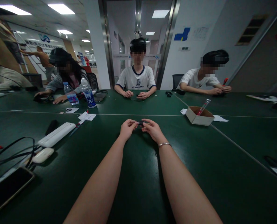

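Observation:
Both my arms reach forward over the green table [138, 161], and the hands meet in front of me. A small dark object [140, 123] spans the gap between them, too small to tell its kind. My left hand [128, 128] pinches its left end between thumb and fingers. At the other end, my right hand [152, 128] is closed on it with thumb and fingertips; a metal bracelet [164, 144] circles that wrist.
On the left lie a phone [10, 189], a white earbud case [43, 155], a long white device [57, 134] and black cables. Two water bottles [89, 95] stand farther back. A small open box [199, 119] holding a red tool is at right. Several people sit around the table.

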